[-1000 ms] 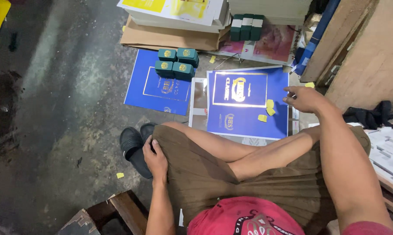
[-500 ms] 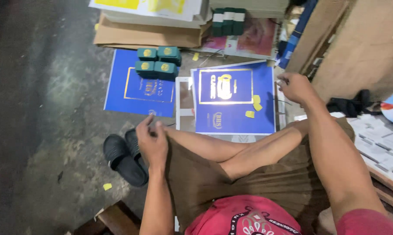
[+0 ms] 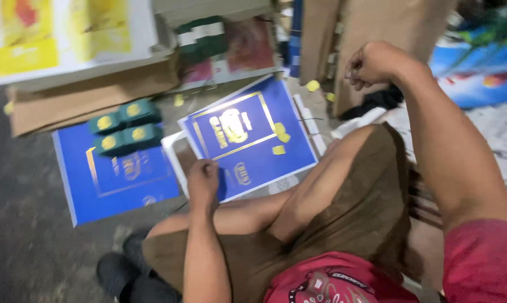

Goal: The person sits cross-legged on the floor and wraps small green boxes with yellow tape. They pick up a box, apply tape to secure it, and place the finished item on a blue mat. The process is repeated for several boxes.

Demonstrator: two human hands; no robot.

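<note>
My left hand (image 3: 203,182) grips the near left corner of a blue sheet with gold print (image 3: 253,140), which lies tilted on the floor in front of my knees. A few small yellow scraps (image 3: 278,137) sit on that sheet. A white board (image 3: 172,154) shows under its left edge. My right hand (image 3: 374,62) is raised at the upper right, closed in a fist beside upright brown cardboard (image 3: 371,22); I see nothing in it.
A second blue sheet (image 3: 118,179) lies to the left with several small green boxes (image 3: 124,132) on its far edge. Flat cardboard (image 3: 90,95) and printed posters (image 3: 68,33) are stacked behind. Black sandals (image 3: 124,269) are by my feet; printed papers (image 3: 500,129) lie at the right.
My left hand went from my knee forward to the sheet's corner, and the sheet now lies turned. My right hand left the sheet's right edge and rose. The view swung left.
</note>
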